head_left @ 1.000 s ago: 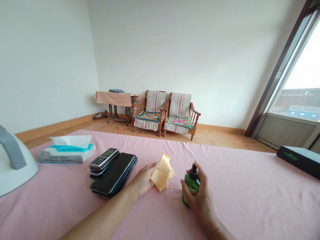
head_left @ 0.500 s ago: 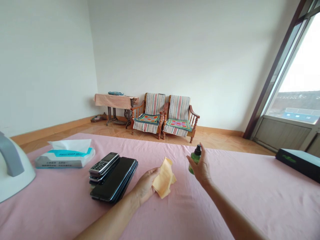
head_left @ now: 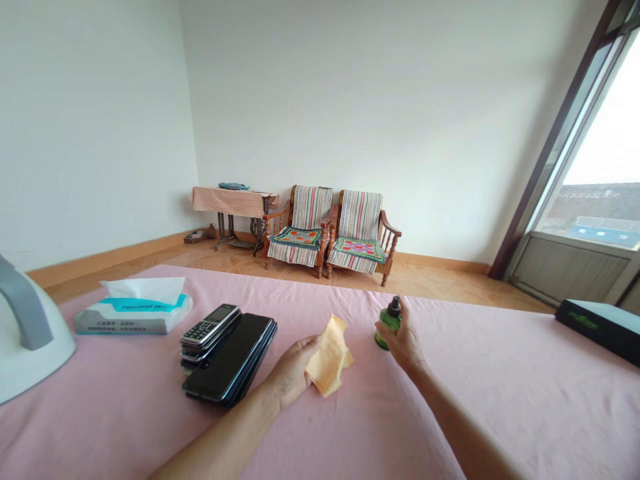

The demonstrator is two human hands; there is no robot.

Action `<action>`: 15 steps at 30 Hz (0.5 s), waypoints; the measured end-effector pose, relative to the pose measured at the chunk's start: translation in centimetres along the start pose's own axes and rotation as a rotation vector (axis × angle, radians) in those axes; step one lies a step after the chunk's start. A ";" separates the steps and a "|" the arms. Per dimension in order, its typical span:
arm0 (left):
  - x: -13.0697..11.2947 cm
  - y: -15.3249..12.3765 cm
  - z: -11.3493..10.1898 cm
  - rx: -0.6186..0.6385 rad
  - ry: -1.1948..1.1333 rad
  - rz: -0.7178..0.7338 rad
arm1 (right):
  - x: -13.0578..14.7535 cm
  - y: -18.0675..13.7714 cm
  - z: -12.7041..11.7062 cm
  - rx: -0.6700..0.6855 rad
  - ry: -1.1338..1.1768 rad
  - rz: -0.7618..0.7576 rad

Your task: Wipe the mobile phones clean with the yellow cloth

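My left hand point(head_left: 290, 373) is closed on a crumpled yellow cloth point(head_left: 329, 355) and rests on the pink tablecloth point(head_left: 500, 400), just right of a stack of phones point(head_left: 227, 357). A small keypad phone point(head_left: 210, 325) lies on top of that stack. My right hand point(head_left: 404, 339) is stretched forward and wrapped round a small green spray bottle point(head_left: 388, 325) with a black nozzle. The bottle stands upright on the cloth, far side of the table's middle.
A tissue pack point(head_left: 135, 312) lies at the left. A white and grey appliance point(head_left: 25, 333) sits at the left edge. A dark box point(head_left: 600, 328) lies at the right edge. Two wooden chairs point(head_left: 330, 233) and a small table point(head_left: 235, 200) stand by the far wall.
My right hand carried the green bottle away from me and set it down farther out on the table. The left hand with the cloth stayed put.
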State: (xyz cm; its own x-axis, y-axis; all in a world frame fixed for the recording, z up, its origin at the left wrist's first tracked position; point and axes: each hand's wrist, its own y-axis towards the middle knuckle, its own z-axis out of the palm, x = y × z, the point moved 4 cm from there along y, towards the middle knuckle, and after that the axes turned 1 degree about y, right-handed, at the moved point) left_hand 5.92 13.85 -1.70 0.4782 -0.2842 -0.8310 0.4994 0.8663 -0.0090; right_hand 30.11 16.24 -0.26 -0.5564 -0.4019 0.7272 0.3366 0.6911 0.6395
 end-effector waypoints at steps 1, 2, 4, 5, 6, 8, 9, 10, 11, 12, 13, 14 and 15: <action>0.0 -0.1 0.0 -0.001 0.005 -0.001 | 0.3 -0.2 -0.5 -0.044 -0.005 0.006; -0.1 -0.1 0.1 -0.001 0.010 -0.001 | 0.8 -0.6 -1.2 -0.091 -0.012 0.013; -0.1 -0.2 0.1 0.003 0.023 -0.004 | 2.0 -1.5 -2.4 -0.162 -0.027 0.027; -0.1 -0.2 0.2 0.006 0.030 -0.003 | 2.8 -2.0 -2.9 -0.160 -0.028 0.030; -0.2 -0.2 0.3 0.010 0.039 -0.001 | 3.8 -2.6 -3.1 -0.120 -0.021 0.026; -0.3 -0.2 0.6 0.023 0.064 0.004 | 6.0 -3.9 -3.0 0.017 0.008 0.001; -0.4 -0.3 0.9 0.033 0.082 0.006 | 7.1 -4.7 -2.8 0.087 0.025 -0.024; -0.5 -0.5 1.3 0.046 0.105 0.008 | 8.2 -5.4 -2.5 0.147 0.041 -0.051; -0.6 -0.7 1.7 0.061 0.131 0.006 | 9.3 -6.1 -2.2 0.191 0.056 -0.074; -0.8 -1.1 2.3 0.079 0.162 0.002 | 10.2 -6.9 -1.9 0.233 0.068 -0.094; -1.0 -1.7 2.9 0.099 0.196 -0.004 | 10.9 -7.5 -1.6 0.277 0.086 -0.117; -1.2 -2.3 3.5 0.121 0.232 -0.011 | 11.5 -8.2 -1.3 0.323 0.114 -0.136; -1.5 -3.1 4.1 0.142 0.267 -0.017 | 12.0 -8.9 -1.0 0.365 0.143 -0.144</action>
State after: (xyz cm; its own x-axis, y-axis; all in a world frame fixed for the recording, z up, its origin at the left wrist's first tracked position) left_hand 6.65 9.94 1.85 0.2709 -0.1640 -0.9485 0.6106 0.7910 0.0376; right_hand 21.24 4.68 3.00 -0.4584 -0.5718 0.6803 -0.0425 0.7788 0.6259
